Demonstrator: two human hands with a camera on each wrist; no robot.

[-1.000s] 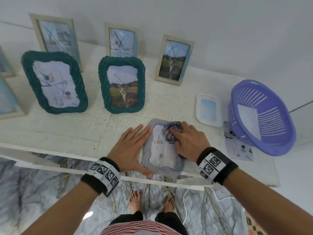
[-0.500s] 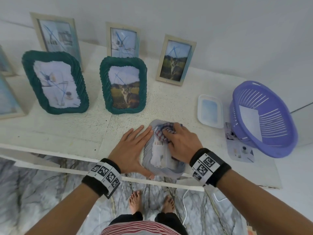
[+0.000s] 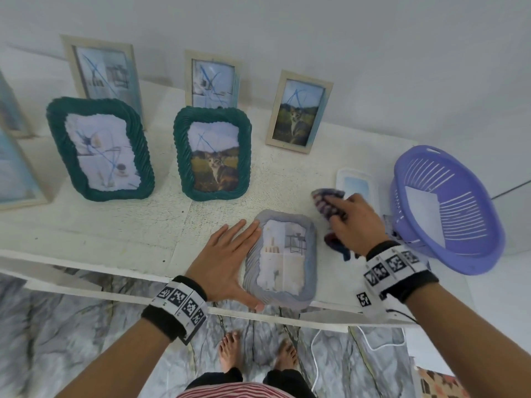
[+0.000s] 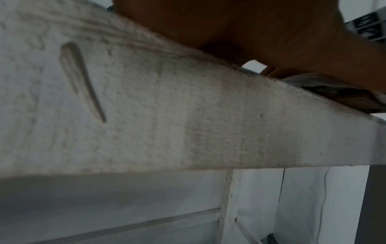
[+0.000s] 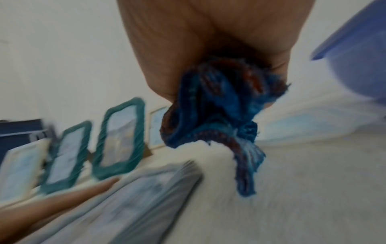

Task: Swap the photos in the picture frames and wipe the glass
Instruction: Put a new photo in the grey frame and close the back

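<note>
Here a grey ribbed frame [image 3: 283,258] lies flat, face up, at the table's [image 3: 120,234] near edge, showing a pale shelf-and-chair photo. The left hand [image 3: 227,261], fingers straight, presses against its 9 o'clock side. At the frame's 2 o'clock, the right hand [image 3: 352,224] clutches a blue-and-red checked cloth [image 3: 326,205], clear of the glass.
</note>
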